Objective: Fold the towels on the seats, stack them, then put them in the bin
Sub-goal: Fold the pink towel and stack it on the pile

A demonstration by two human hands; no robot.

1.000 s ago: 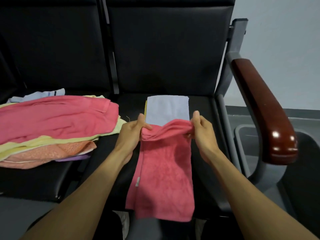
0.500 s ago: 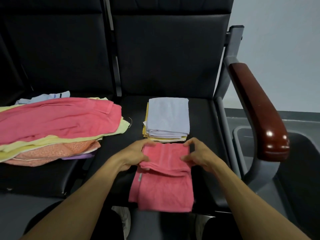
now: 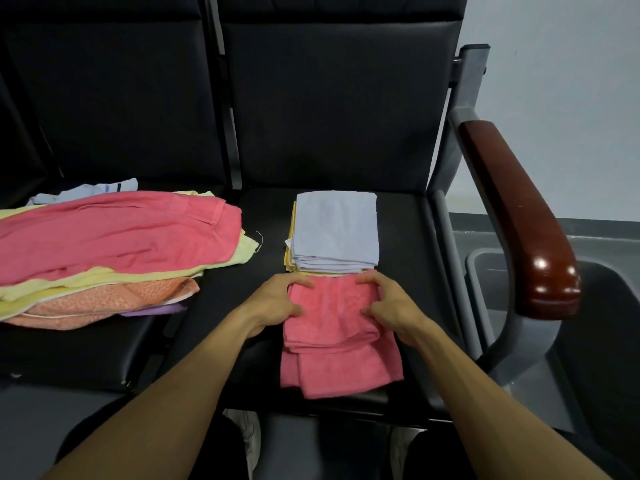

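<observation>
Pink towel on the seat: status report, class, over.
Both hands, left hand and right hand, gripping pink towel. Towel half-folded, near folded stack. Nothing in the way.

Two bare forearms reach forward from the bottom corners of the view and converge toward the middle, wrists roughly level with each other. The left hand (image 3: 277, 301) lies palm down, its fingers curled over the left edge of a folded pink terry towel (image 3: 337, 336) with the thumb pointing inward. The right hand (image 3: 389, 301) mirrors it on the towel's right edge, fingers bent and fingertips pressing into the cloth.
</observation>
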